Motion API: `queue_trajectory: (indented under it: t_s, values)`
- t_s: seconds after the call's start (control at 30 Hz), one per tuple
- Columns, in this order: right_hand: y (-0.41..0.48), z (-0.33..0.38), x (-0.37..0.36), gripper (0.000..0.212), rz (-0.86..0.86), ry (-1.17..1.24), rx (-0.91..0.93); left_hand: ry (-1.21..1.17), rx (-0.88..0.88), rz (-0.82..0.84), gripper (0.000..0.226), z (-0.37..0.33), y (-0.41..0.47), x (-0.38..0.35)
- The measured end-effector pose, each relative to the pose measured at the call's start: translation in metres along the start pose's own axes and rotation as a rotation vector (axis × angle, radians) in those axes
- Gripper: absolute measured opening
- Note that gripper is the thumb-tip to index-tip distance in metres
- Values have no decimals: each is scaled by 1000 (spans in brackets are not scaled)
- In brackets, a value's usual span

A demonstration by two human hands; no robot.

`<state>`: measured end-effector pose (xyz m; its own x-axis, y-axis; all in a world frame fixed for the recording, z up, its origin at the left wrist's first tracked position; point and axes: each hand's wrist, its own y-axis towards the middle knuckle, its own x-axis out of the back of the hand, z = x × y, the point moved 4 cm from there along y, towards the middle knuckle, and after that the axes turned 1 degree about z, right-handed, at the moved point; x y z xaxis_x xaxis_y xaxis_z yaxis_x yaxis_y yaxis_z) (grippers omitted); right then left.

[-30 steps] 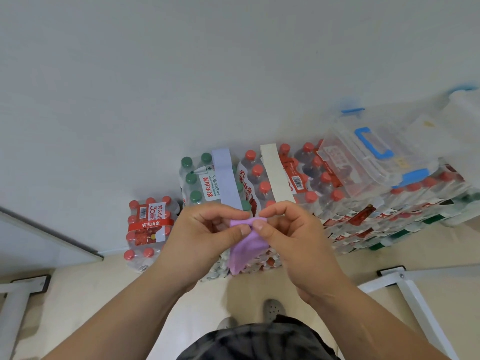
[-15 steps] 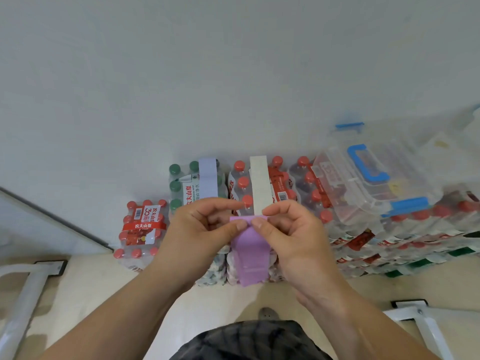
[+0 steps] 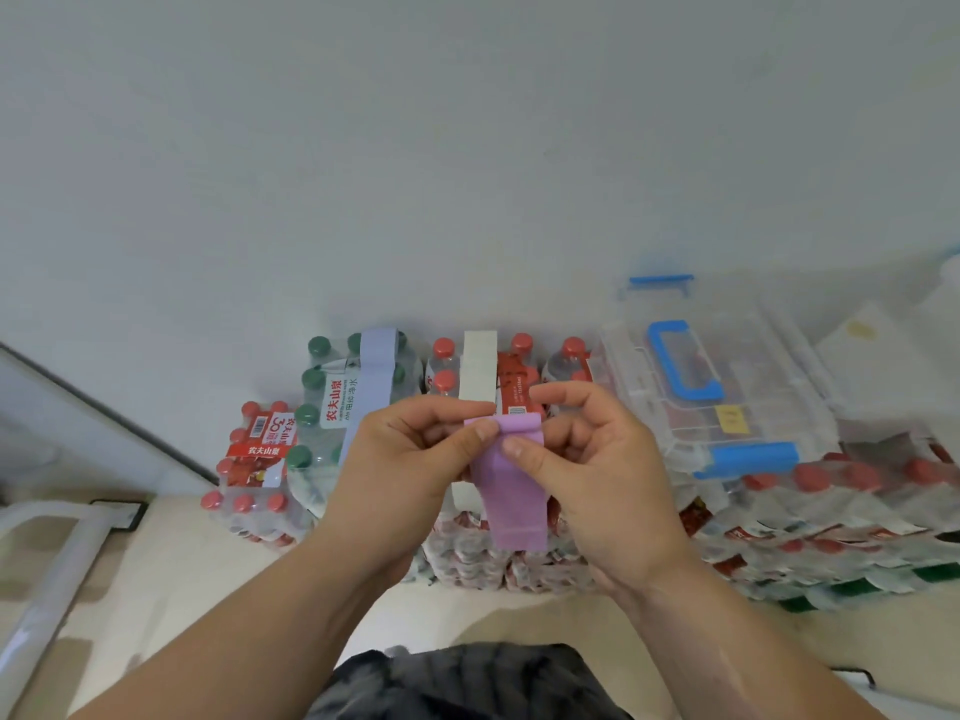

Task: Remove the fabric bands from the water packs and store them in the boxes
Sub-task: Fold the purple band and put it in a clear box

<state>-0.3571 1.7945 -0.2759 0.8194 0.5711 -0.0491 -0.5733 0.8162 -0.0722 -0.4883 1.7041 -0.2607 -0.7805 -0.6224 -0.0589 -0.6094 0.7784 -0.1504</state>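
I hold a purple fabric band (image 3: 514,498) in front of me, its top edge folded over and the rest hanging down. My left hand (image 3: 410,459) pinches the top from the left and my right hand (image 3: 587,459) pinches it from the right. Behind my hands stand shrink-wrapped water packs. A pale blue band (image 3: 374,376) wraps the green-capped pack (image 3: 317,407). A cream band (image 3: 478,376) wraps a red-capped pack (image 3: 519,376). A clear storage box with blue handle and latches (image 3: 727,387) sits shut on top of the packs at the right.
A small red-capped pack (image 3: 254,470) stands alone on the floor at the left. More packs (image 3: 831,537) are stacked along the white wall at the right. White frame legs (image 3: 47,574) stand at the far left. Another pale container (image 3: 883,356) sits at the far right.
The band has unfolded and hangs longer below my fingers. The view has tilted so the packs and box sit lower and more to the middle.
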Motion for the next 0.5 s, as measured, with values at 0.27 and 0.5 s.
queue_trajectory:
  t_s: [0.27,0.5]
  values:
    - [1,6,15,15,-41,17,12,24,-31,30,12,-9,5,-13]
    - [6,9,22,17,-20,37,11,47,-19,39,18,-9,6,-19]
